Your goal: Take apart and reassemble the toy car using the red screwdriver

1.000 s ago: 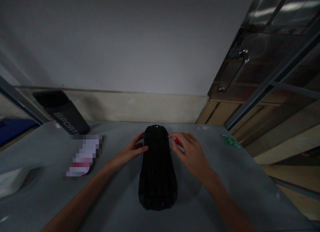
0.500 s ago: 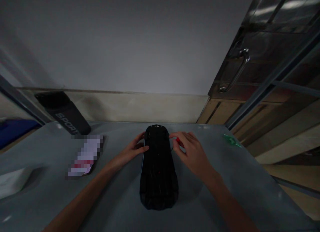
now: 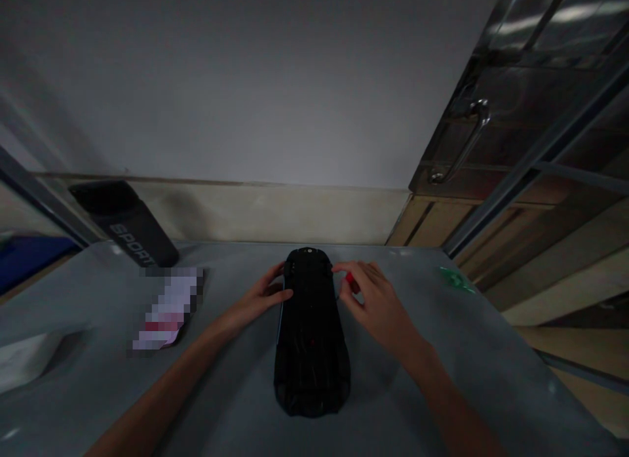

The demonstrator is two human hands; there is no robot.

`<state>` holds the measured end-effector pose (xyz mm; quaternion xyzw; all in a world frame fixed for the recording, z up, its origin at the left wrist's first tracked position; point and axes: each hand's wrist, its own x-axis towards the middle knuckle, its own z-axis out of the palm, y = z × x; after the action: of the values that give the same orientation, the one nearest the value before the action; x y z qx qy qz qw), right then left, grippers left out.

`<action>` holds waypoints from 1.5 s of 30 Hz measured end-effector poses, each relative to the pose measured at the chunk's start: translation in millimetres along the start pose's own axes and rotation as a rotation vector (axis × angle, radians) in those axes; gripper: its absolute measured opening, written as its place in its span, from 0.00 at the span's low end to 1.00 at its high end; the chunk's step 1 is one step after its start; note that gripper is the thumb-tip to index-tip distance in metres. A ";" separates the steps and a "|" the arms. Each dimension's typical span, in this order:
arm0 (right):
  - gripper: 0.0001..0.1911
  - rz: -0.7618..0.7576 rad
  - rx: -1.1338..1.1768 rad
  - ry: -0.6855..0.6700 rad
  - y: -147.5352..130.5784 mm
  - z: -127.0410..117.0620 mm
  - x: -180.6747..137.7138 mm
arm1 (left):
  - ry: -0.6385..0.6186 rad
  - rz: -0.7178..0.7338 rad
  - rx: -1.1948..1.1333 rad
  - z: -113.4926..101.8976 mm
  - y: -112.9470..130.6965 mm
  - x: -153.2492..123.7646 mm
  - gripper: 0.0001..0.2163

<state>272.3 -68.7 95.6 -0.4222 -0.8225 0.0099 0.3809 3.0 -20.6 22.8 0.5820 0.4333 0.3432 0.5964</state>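
Observation:
A black toy car (image 3: 313,332) lies upside down on the grey table, its long side running away from me. My left hand (image 3: 268,293) grips its left edge near the far end, with the thumb on the underside and the fingers along the side. At the car's far right edge, my right hand (image 3: 371,293) pinches a small red piece (image 3: 349,278) between thumb and fingers. The index fingertip touches or nearly touches the car by the wheel area. Most of the red piece is hidden by the fingers, so its kind is unclear.
A dark "SPORT" bottle or case (image 3: 130,224) leans at the back left. Near it lies a blurred-out flat item (image 3: 170,306), and a white object (image 3: 27,360) is at the left edge. Green crumpled plastic (image 3: 457,279) rests at the right. Behind the table (image 3: 236,391) is a wall.
The right thumb and fingers have shifted very slightly around the red piece. The car and my left hand stay in place.

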 end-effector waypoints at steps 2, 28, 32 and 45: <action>0.13 -0.020 -0.004 -0.012 0.0 -0.2 -0.3 | -0.002 0.009 0.004 -0.6 -1.1 0.3 0.42; 0.11 -0.044 -0.031 0.004 -1.3 -0.4 -1.1 | -0.012 0.012 0.028 -0.4 2.8 -1.6 0.42; 0.13 -0.039 -0.015 -0.017 -2.6 0.1 -1.5 | -0.013 0.031 0.051 -1.3 0.8 -0.6 0.41; 0.10 -0.116 -0.171 0.073 -2.3 10.9 -3.0 | 0.000 0.034 0.041 -2.1 -3.7 1.9 0.43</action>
<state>264.8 -68.9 86.8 -0.4048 -0.8290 -0.0980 0.3732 1.5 -18.4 19.1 0.6014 0.4301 0.3444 0.5785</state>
